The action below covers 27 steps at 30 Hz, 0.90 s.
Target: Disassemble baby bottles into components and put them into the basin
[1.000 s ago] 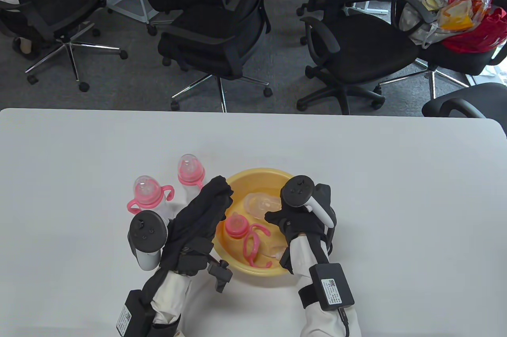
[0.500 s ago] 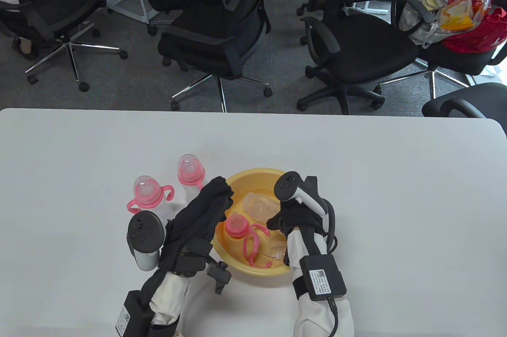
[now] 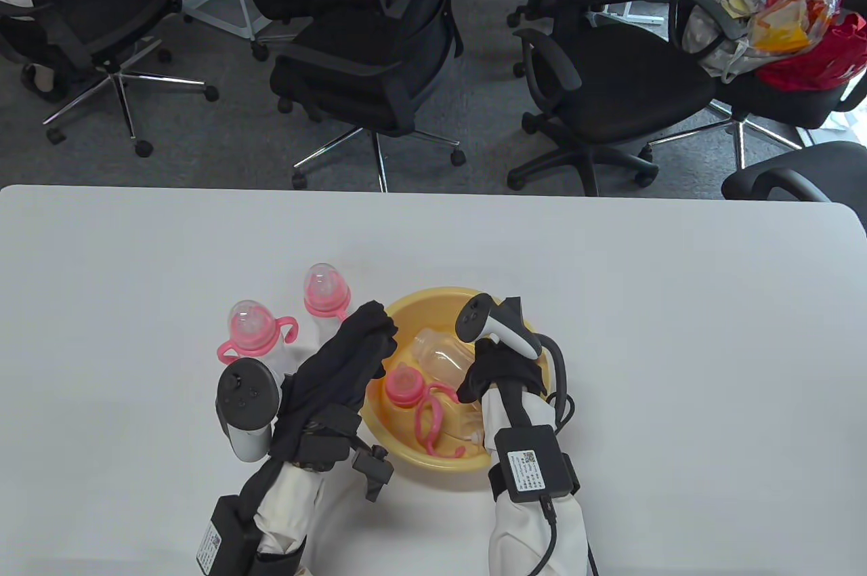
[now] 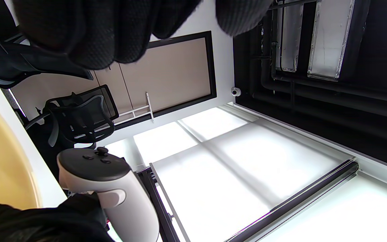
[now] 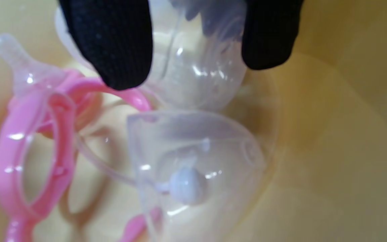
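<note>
Clear plastic, the bottle body [image 3: 439, 356] lay inside the yellow basin [image 3: 423, 300] at lower centre, long axis slanting toward upper left, directly under the right hand [image 3: 500, 369] whose fingertips [image 5: 113, 43] pinched it, while the left hand [image 3: 352, 352] hovered relaxed over the rim.

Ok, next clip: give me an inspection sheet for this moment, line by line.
Surface: white table, bare around the work.
Job's things: yellow basin holds a clear bottle body, pink collar, pink handle ring and clear cap; two assembled bottles stand left of it.
Clutter: nothing seen.
Grippers: right hand reaches into the basin, fingers at the bottle body; left hand over the basin's left rim, empty.
Cables: lead from the right wrist box.
Surroundings: office chairs, bags.
</note>
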{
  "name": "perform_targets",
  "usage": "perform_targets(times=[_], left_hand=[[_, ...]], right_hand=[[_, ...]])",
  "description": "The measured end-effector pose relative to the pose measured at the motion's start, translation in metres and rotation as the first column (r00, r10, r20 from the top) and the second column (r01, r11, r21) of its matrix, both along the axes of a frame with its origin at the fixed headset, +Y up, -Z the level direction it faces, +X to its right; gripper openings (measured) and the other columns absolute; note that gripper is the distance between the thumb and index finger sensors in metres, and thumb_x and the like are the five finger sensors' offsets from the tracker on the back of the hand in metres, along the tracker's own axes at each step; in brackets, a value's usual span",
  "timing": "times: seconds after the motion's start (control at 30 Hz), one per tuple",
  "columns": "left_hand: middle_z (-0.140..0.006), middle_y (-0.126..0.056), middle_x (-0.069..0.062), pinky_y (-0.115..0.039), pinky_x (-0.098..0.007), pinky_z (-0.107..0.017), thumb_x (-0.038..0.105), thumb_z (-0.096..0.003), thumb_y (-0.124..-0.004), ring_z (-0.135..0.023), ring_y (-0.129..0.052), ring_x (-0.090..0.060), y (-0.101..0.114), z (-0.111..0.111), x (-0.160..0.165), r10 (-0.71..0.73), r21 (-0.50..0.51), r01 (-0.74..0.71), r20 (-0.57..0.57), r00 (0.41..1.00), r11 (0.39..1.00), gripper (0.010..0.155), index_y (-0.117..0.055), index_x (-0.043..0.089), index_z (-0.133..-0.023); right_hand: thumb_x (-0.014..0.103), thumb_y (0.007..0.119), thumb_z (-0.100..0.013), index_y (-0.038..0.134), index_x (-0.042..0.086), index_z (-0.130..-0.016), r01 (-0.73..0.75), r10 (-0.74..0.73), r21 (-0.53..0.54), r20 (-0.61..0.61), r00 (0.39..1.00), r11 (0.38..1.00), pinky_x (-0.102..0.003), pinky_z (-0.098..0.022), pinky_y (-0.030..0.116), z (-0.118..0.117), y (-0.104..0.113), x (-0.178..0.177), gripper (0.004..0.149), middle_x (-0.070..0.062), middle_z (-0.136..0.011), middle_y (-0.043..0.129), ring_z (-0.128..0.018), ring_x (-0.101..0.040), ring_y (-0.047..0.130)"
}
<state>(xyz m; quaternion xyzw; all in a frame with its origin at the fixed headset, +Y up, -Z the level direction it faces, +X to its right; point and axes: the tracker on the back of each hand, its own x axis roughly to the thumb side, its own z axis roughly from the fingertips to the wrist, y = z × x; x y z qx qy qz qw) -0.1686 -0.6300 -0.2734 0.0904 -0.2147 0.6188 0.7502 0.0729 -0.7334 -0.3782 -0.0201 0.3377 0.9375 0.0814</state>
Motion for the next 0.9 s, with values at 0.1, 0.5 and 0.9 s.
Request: perform_targets(times=[0.1,0.5,0.9], left_hand=[[-0.101,-0.079,-0.037,-0.081,-0.056,-0.052,0.035,-0.0646,-0.066,-0.080,-0.086,-0.055,0.000,0.000,0.000,-0.001,-0.002,0.001,-0.001,1.000,1.000,0.063,-0.062,-0.007,-0.111],[-0.101,-0.079,-0.037,-0.081,-0.057,-0.052,0.035,-0.0644,-0.067,-0.080,-0.086,-0.055,-0.002,-0.006,-0.009,-0.004,-0.015,0.004,-0.041,0.999,1.000,0.062,-0.063,-0.006,-0.111],[-0.107,-0.073,-0.033,-0.079,-0.055,-0.060,0.031,-0.0631,-0.071,-0.088,-0.082,-0.054,0.006,-0.006,-0.051,0.009,0.073,0.013,-0.296,0.955,0.997,0.061,-0.061,-0.003,-0.112]], right_hand=[[0.033,0.086,-0.050,0.029,0.001,-0.110,0.004,-0.004,-0.006,0.001,1.000,1.000,-0.048,-0.067,0.070,0.000,-0.001,0.000,0.088,-0.030,-0.111,0.043,-0.090,-0.055,0.054],[0.032,0.079,-0.055,0.030,0.001,-0.111,0.187,-0.184,0.138,-0.034,0.982,0.973,-0.052,-0.070,0.062,0.019,0.032,0.017,0.081,-0.031,-0.112,0.040,-0.092,-0.056,0.046],[0.031,0.076,-0.056,0.042,0.002,-0.110,0.370,-0.353,0.591,-0.151,0.924,0.717,-0.052,-0.068,0.064,0.069,0.073,0.057,0.070,-0.030,-0.109,0.051,-0.089,-0.055,0.054]])
